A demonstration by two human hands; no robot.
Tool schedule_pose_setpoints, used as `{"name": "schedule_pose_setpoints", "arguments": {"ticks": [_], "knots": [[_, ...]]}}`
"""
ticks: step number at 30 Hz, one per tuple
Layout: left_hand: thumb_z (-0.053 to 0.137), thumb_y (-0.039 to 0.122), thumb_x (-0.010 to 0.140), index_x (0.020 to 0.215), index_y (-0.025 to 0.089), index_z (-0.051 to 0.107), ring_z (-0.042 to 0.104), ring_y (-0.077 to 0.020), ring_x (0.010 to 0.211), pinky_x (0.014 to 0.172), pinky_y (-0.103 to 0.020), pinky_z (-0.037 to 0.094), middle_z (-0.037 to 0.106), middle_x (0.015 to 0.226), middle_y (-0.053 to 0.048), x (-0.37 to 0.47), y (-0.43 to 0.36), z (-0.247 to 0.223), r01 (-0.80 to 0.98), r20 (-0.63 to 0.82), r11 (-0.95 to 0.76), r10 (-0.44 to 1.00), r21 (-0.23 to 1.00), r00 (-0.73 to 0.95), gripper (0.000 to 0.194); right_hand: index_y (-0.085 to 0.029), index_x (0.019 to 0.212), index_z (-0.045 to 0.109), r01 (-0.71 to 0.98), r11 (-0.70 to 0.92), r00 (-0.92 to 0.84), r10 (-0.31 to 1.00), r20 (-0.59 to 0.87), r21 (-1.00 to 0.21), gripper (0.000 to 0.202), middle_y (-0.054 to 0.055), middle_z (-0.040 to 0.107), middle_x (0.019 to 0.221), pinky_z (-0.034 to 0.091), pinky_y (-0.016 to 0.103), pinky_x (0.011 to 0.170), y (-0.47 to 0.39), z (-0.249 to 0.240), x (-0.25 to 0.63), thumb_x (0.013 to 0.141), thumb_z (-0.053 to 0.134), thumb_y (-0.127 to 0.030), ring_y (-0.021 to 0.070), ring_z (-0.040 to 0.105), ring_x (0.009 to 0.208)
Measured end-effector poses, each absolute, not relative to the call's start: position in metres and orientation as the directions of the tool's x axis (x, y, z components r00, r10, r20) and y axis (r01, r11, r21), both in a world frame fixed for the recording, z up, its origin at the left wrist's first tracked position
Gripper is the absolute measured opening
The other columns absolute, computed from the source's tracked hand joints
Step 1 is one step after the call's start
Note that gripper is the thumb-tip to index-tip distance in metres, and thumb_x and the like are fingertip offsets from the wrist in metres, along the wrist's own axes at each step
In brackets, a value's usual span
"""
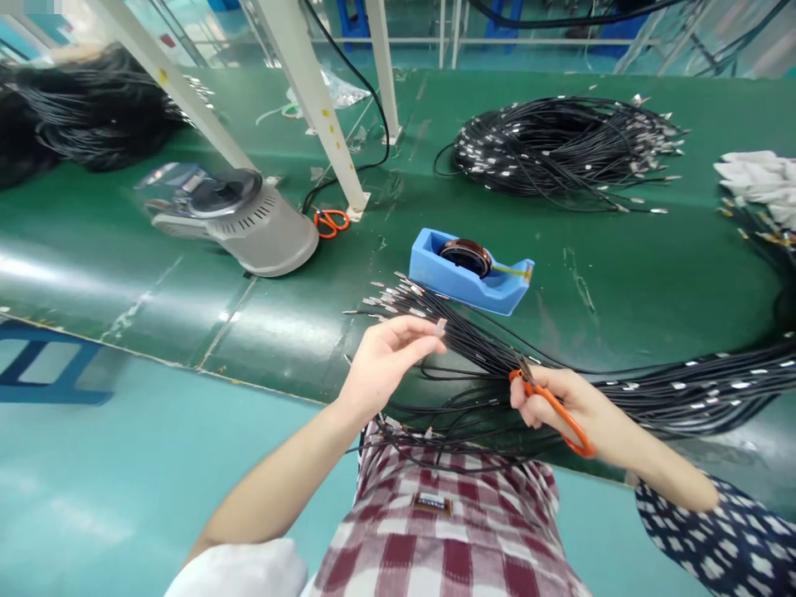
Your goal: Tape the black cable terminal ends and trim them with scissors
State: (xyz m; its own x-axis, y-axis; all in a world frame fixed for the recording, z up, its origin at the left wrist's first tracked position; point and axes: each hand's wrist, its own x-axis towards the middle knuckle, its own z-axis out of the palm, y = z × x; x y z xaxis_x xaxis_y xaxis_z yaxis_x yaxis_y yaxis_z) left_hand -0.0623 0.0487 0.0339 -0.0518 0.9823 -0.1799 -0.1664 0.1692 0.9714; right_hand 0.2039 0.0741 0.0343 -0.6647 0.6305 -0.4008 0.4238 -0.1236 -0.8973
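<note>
Black, silver-tipped cables (482, 344) stretch sideways, ends leftward. The left hand (382, 356) pinches a small pale piece (440, 327); the right hand (563, 394) grips orange-handled scissors (583, 445), blades (525, 367) pointing up-left.

I can't make out any readable wording from here. On the checked apron (398, 557), a small dark patch (434, 503) carries a line of pale lettering, too small and blurred on my feed for me to read a word. I see pale tags (740, 385) along the black cables (482, 347) on the bench (634, 282), but at this size I can't tell whether they bear any print.
</note>
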Motion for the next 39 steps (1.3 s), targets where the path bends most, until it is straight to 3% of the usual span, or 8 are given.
{"name": "schedule_pose_setpoints", "arguments": {"ticks": [6,13,19,23,26,31,39], "knots": [[0.073,0.024,0.081,0.088,0.014,0.072,0.065,-0.0144,0.067,0.071,-0.027,0.049,0.072,0.068,-0.003,-0.060,0.047,0.031,-0.182,-0.217,0.231,0.972,0.956,0.093,0.012,-0.019,0.080,0.055,0.431,-0.126,-0.669,0.619,-0.410,-0.893,0.020,0.000,0.052,0.073,0.037,0.025,0.061,0.075,0.034,0.204,0.091,0.054,-0.036,0.0127,0.044,0.065],[0.073,0.024,0.082,0.095,0.014,0.070,0.064,-0.0126,0.066,0.066,-0.023,0.047,0.072,0.068,-0.002,-0.058,0.044,0.029,-0.186,-0.264,0.288,0.954,0.940,0.141,0.016,-0.019,0.077,0.055,0.485,-0.024,-0.671,0.631,-0.389,-0.874,0.028,-0.002,0.053,0.071,0.037,0.023,0.059,0.076,0.035,0.202,0.090,0.056,-0.044,0.0119,0.045,0.064],[0.071,0.024,0.082,0.089,0.015,0.069,0.065,-0.0124,0.066,0.070,-0.024,0.051,0.071,0.068,-0.001,-0.049,0.039,0.031,-0.102,-0.271,0.287,0.951,0.953,0.146,0.011,-0.020,0.075,0.059,0.692,0.274,-0.570,0.774,-0.273,-0.667,0.037,-0.001,0.059,0.065,0.033,0.024,0.055,0.081,0.047,0.203,0.086,0.059,-0.056,0.0129,0.048,0.059],[0.068,0.022,0.084,0.089,0.014,0.072,0.064,-0.0116,0.067,0.066,-0.023,0.052,0.072,0.076,-0.003,-0.037,0.033,0.031,-0.032,-0.267,0.279,0.943,0.960,0.199,0.010,-0.022,0.071,0.062,0.748,0.430,-0.582,0.791,-0.187,-0.506,0.044,-0.001,0.056,0.058,0.028,0.025,0.053,0.081,0.056,0.209,0.085,0.057,-0.063,0.0124,0.046,0.054],[0.067,0.023,0.085,0.090,0.014,0.073,0.066,-0.0134,0.075,0.069,-0.024,0.052,0.073,0.085,-0.005,-0.030,0.027,0.030,0.057,-0.223,0.216,0.950,0.975,0.221,0.012,-0.021,0.064,0.059,0.768,0.526,-0.614,0.767,-0.187,-0.365,0.049,-0.002,0.051,0.050,0.023,0.025,0.051,0.080,0.062,0.215,0.083,0.056,-0.067,0.0115,0.041,0.049],[0.066,0.018,0.085,0.085,0.015,0.074,0.062,-0.0127,0.069,0.061,-0.022,0.048,0.067,0.078,-0.003,-0.025,0.019,0.030,0.323,-0.049,-0.039,0.964,0.946,0.261,0.009,-0.021,0.061,0.058,0.715,0.660,-0.699,0.675,-0.238,-0.229,0.054,-0.001,0.054,0.048,0.018,0.027,0.052,0.080,0.078,0.220,0.085,0.052,-0.069,0.0123,0.039,0.046],[0.061,0.012,0.089,0.088,0.013,0.071,0.057,-0.0099,0.067,0.060,-0.021,0.043,0.066,0.076,-0.002,-0.019,0.015,0.033,0.420,0.118,-0.276,0.924,0.865,0.364,0.010,-0.023,0.059,0.061,0.652,0.753,-0.742,0.612,-0.274,-0.086,0.033,-0.002,0.058,0.047,0.017,0.027,0.055,0.078,0.092,0.211,0.081,0.066,-0.047,0.0125,0.037,0.045]]}}
